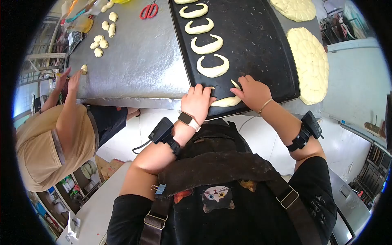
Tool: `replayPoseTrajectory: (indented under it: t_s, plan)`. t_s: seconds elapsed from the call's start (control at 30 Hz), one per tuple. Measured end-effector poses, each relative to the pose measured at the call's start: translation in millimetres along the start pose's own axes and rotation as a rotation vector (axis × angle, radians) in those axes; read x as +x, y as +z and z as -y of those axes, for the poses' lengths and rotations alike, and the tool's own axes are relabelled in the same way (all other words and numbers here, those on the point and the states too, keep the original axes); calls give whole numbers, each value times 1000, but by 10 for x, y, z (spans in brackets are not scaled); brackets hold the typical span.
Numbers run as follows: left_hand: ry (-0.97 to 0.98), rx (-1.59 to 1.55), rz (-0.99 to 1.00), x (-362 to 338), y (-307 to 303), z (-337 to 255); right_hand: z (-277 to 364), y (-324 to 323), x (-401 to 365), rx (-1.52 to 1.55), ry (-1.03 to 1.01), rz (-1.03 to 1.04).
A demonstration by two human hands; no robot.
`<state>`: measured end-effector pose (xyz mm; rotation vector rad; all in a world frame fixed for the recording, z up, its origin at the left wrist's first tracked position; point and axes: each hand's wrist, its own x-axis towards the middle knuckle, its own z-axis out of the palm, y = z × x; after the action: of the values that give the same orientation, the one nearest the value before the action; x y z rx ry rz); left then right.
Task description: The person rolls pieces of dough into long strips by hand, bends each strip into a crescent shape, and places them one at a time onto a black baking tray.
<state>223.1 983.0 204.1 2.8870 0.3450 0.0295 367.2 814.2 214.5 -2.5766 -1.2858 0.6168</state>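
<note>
The left hand (197,104), its fingers slightly spread, touches one end of a pale curved dough crescent (226,102) at the near edge of a black metal baking tray (261,53); the right hand (252,93), fingers bent, holds the other end. Four more pale dough crescents (213,66) line the tray beyond it.
</note>
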Motion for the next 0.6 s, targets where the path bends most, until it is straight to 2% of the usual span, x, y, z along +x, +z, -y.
replayPoseTrajectory:
  t_s: [0.03,0.13,0.17,0.27,0.33,0.4,0.5,0.6]
  plan:
    - [-2,19,-2,-21,4,28,-14,11,-30,58,-58,-81]
    - [-11,-57,-166,-53,-1,79,-39,78,-159,164,-419,-55]
    - [-78,-95,-171,-74,-22,43,-8,97,-191,148,-351,-4]
    - [250,-452,-45,34,-58,10,-47,243,-124,166,-299,32]
    - [299,-460,138,83,57,-40,-38,229,-69,170,-295,43]
    - [246,-464,205,156,145,22,-50,210,-24,190,-318,56]
    - [329,-423,376,128,42,121,-64,228,-70,228,-336,96]
    - [372,-406,225,56,34,137,-5,261,-116,253,-297,88]
